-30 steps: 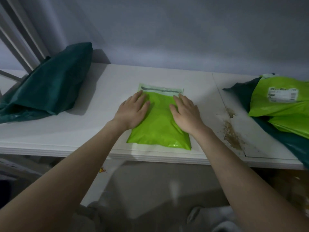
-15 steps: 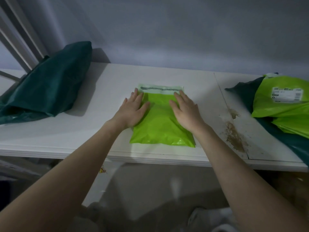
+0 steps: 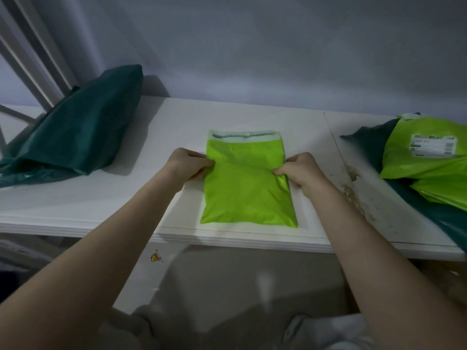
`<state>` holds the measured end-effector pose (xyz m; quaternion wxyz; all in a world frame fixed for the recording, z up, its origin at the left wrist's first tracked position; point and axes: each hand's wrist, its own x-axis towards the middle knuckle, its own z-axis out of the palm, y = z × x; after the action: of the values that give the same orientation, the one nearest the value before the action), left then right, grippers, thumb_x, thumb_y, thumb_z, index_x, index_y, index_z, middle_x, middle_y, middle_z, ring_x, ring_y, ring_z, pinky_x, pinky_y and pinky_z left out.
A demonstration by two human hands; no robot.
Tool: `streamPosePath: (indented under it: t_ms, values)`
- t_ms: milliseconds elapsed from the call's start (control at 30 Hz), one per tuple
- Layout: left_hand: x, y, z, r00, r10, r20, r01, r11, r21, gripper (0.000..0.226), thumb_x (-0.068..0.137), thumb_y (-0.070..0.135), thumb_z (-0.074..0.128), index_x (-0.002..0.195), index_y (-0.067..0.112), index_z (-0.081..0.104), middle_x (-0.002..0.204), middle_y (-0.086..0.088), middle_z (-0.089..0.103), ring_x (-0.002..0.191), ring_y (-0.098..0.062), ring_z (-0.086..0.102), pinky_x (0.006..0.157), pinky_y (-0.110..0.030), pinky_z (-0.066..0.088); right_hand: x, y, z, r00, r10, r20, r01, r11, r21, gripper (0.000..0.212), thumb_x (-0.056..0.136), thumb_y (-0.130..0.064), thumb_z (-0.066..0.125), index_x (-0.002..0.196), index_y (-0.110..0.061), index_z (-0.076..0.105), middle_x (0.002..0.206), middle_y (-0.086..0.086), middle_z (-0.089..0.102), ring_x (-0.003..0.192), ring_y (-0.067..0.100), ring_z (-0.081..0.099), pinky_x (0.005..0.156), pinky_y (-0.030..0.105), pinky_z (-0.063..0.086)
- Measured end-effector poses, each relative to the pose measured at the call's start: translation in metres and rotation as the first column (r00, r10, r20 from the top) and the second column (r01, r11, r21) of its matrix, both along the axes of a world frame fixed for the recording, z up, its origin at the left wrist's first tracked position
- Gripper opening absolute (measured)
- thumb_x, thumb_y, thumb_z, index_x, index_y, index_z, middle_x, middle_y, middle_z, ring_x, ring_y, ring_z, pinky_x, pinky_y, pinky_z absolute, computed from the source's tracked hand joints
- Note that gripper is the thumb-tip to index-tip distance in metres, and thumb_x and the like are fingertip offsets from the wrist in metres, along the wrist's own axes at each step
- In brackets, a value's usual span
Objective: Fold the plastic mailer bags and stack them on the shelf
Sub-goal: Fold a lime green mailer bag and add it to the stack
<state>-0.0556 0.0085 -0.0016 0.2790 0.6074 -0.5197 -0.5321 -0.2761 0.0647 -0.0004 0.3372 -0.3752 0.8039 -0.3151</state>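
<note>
Both palms lifted off since earlier, left hand [image 3: 187, 164] and right hand [image 3: 300, 170] pinched lime-green mailer bag [image 3: 246, 188] side edges, sealing flap beyond grips, white shelf [image 3: 101, 198] beneath

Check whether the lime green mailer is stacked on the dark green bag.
No, the lime green mailer lies alone on the shelf.

Dim room, bluish-grey wall [image 3: 252, 51] behind. White shelf [image 3: 96, 198] running left to right, 1 seam toward the right, brown chipped patch [image 3: 353, 190] beside it. Pale slanted frame bars [image 3: 32, 59] at upper left. Grey floor [image 3: 227, 286] below.
</note>
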Motion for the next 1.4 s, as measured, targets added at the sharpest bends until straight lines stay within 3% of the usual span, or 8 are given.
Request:
streamPosePath:
  t_ms: [100,333,500,633,767,933,1100,1400]
  values:
    - [-0.001,0.002,0.004,0.993,0.028,-0.111,-0.025,0.999,0.03,0.014,0.082,0.002,0.067,0.072,0.01,0.062,0.033,0.011,0.049,0.03,0.0,0.044,0.035,-0.008,0.034,-0.001,0.002,0.003,0.998,-0.042,0.04,0.044,0.998,-0.044,0.033,0.068,-0.007,0.078,0.052,-0.016,0.051,0.044,-0.002,0.045,0.037,0.009,0.039,0.038,0.019,0.026]
    - [-0.005,0.002,0.005,0.987,0.002,-0.16,0.003,1.0,0.026,0.016,0.081,0.008,0.07,0.074,0.01,0.056,0.061,-0.006,0.049,0.031,0.0,0.045,0.038,-0.01,0.039,0.0,0.004,0.005,0.992,-0.101,0.08,0.111,0.985,-0.131,0.033,0.072,-0.001,0.073,0.057,-0.017,0.048,0.052,0.006,0.046,0.041,0.018,0.039,0.044,0.025,0.034]
    - [-0.011,0.004,0.006,0.976,0.066,-0.207,-0.07,0.997,-0.012,0.024,0.083,0.002,0.067,0.071,0.012,0.049,0.065,-0.009,0.054,0.032,0.0,0.052,0.039,-0.011,0.045,0.0,0.005,0.006,0.971,-0.118,0.208,0.148,0.979,-0.137,0.032,0.076,0.004,0.07,0.062,-0.015,0.048,0.053,0.006,0.046,0.023,0.002,0.037,0.031,0.014,0.031]
    - [-0.016,0.005,0.008,0.95,0.122,-0.287,-0.127,0.992,0.001,0.021,0.087,-0.003,0.061,0.077,0.01,0.048,0.055,-0.007,0.06,0.035,-0.004,0.058,0.04,-0.012,0.047,0.005,0.004,0.01,0.892,-0.117,0.436,0.198,0.969,-0.146,0.029,0.083,0.016,0.054,0.069,-0.008,0.046,0.064,0.014,0.053,0.028,0.008,0.054,0.031,0.014,0.04]
    - [-0.016,0.005,0.006,0.913,0.071,-0.401,-0.075,0.997,0.006,0.014,0.089,-0.006,0.055,0.101,0.001,0.059,0.075,-0.01,0.065,0.049,-0.003,0.065,0.058,-0.01,0.054,0.007,0.006,0.014,0.849,-0.094,0.52,0.202,0.967,-0.156,0.034,0.084,0.02,0.046,0.071,-0.011,0.048,0.068,0.013,0.054,0.031,0.01,0.057,0.035,0.014,0.046]
    - [-0.016,0.003,0.0,0.906,0.027,-0.421,-0.034,0.999,-0.008,0.01,0.085,-0.004,0.059,0.081,0.004,0.063,0.063,-0.002,0.066,0.062,-0.005,0.062,0.065,-0.009,0.054,0.006,0.006,0.015,0.811,-0.081,0.579,0.196,0.971,-0.138,0.021,0.087,0.002,0.058,0.076,-0.015,0.051,0.074,0.008,0.057,0.033,0.011,0.058,0.036,0.014,0.045]
    - [-0.017,0.001,-0.003,0.858,0.08,-0.507,-0.062,0.997,0.051,0.017,0.088,-0.005,0.052,0.075,0.005,0.056,0.057,-0.001,0.067,0.057,-0.003,0.066,0.062,-0.01,0.054,0.005,0.003,0.007,0.681,-0.095,0.726,0.305,0.938,-0.164,0.024,0.093,0.006,0.045,0.076,-0.01,0.048,0.076,0.011,0.056,0.04,0.014,0.062,0.042,0.017,0.051]
    - [-0.021,-0.001,-0.005,0.832,0.156,-0.533,-0.101,0.986,0.132,0.017,0.088,-0.001,0.043,0.075,0.003,0.053,0.076,-0.009,0.06,0.071,-0.015,0.063,0.07,-0.017,0.055,0.007,0.001,0.007,0.6,-0.153,0.785,0.335,0.94,-0.072,0.02,0.091,-0.003,0.034,0.074,-0.006,0.045,0.077,0.011,0.049,0.065,0.025,0.054,0.06,0.028,0.05]
